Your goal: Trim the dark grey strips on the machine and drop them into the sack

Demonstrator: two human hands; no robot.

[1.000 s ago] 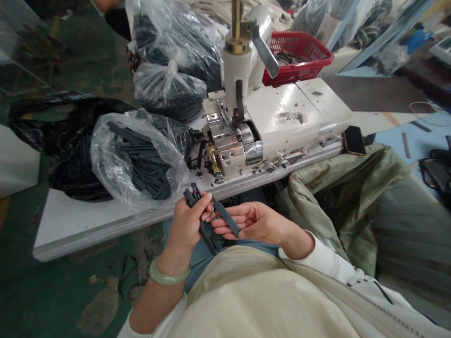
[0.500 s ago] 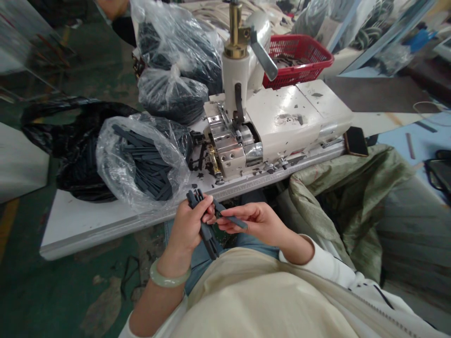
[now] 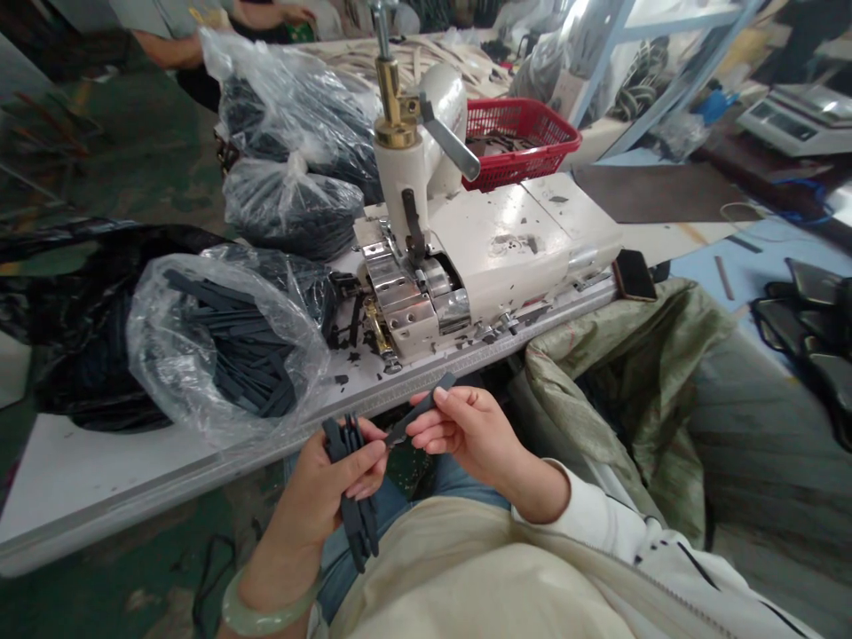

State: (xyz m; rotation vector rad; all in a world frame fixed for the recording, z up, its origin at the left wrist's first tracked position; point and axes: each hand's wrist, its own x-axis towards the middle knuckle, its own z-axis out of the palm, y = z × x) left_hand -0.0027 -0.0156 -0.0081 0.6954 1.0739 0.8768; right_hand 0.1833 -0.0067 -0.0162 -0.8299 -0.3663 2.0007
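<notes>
My left hand [image 3: 326, 501] is closed round a small bundle of dark grey strips [image 3: 352, 524], held upright over my lap. My right hand [image 3: 459, 426] pinches a single dark grey strip [image 3: 421, 408] that points up and right toward the machine. The two hands nearly touch at the fingertips. Just beyond them stands a cream-coloured machine [image 3: 506, 240] with a metal head [image 3: 406, 297] on the white table [image 3: 99, 470]. An open clear bag of the same strips [image 3: 219, 346] lies left of the machine.
Two tied clear bags of dark pieces [image 3: 293, 204] and a black bag [image 3: 67, 311] sit at the left and back. A red basket [image 3: 525, 133] stands behind the machine, a phone [image 3: 634, 275] at its right end. A green sack [image 3: 632, 373] hangs open at my right. Another person sits at the far top left.
My right hand drew one strip clear of the bundle and turned it upward toward the machine. The camera view shifted, so everything sits further left and lower.
</notes>
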